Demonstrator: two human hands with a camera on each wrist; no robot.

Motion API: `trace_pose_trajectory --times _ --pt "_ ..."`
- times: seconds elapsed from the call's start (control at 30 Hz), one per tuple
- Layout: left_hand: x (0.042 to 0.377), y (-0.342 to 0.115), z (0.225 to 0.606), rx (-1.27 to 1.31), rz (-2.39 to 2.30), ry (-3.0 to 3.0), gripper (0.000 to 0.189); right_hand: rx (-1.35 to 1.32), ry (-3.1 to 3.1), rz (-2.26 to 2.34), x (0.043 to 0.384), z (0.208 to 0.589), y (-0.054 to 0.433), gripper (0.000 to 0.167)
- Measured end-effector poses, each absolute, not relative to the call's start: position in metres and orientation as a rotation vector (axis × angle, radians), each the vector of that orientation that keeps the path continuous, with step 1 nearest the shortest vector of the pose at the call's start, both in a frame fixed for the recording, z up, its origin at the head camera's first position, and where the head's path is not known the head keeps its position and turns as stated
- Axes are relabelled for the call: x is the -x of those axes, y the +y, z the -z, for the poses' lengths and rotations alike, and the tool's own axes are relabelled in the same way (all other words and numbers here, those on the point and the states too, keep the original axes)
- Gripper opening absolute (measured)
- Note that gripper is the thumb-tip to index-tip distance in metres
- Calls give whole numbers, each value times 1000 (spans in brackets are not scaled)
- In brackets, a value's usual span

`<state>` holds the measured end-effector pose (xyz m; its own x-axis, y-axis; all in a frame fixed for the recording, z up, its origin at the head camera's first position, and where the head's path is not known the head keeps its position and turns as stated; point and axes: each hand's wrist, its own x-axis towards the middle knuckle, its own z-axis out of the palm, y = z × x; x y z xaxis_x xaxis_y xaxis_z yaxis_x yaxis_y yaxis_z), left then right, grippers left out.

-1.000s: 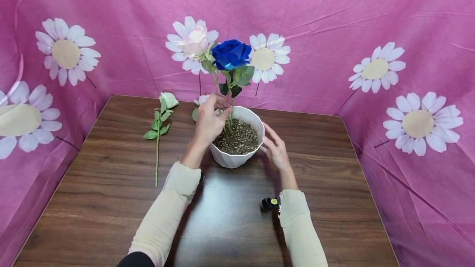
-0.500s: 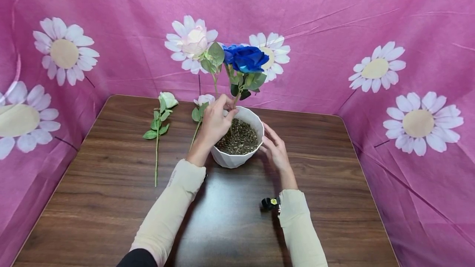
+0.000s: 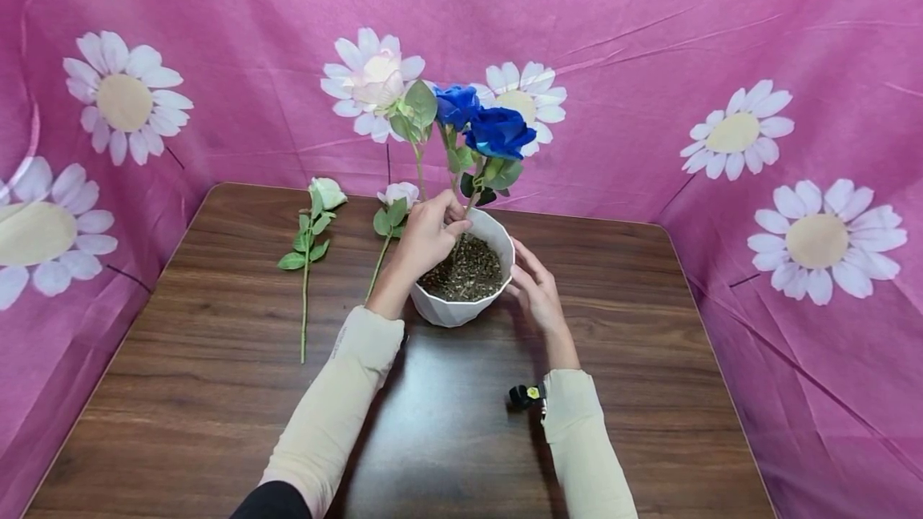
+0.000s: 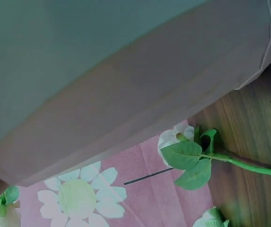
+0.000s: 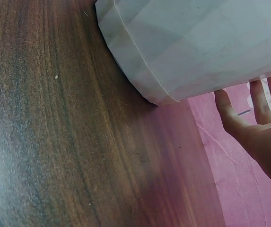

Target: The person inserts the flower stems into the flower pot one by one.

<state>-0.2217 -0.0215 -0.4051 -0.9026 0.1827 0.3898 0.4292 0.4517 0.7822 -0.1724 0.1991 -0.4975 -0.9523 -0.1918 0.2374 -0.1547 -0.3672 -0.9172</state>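
1. The front blue rose leans right in the faceted white pot.
2. The left hand pinches its stem.
3. The right hand, fingers loosely extended, touches the pot's side.
4. A white rose lies apart on the wooden table.

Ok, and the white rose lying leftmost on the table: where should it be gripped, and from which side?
I'd pinch the white rose by its lower stem, coming from above on the near side: that stretch is thin, leafless and points nearward, while leaves and bloom crowd the far end.
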Motion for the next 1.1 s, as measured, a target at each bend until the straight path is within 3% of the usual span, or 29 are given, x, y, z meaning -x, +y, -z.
trace_pose_trajectory --times 0.5,0.83,1.1 --pt "226 -19 406 349 1583 -2654 13 418 1782 2504 175 504 202 50" --pt "224 -18 403 327 1433 -2743 16 480 1773 2527 175 503 203 59" --pt "225 -19 403 322 1367 -2799 17 481 1730 2550 174 503 199 51"
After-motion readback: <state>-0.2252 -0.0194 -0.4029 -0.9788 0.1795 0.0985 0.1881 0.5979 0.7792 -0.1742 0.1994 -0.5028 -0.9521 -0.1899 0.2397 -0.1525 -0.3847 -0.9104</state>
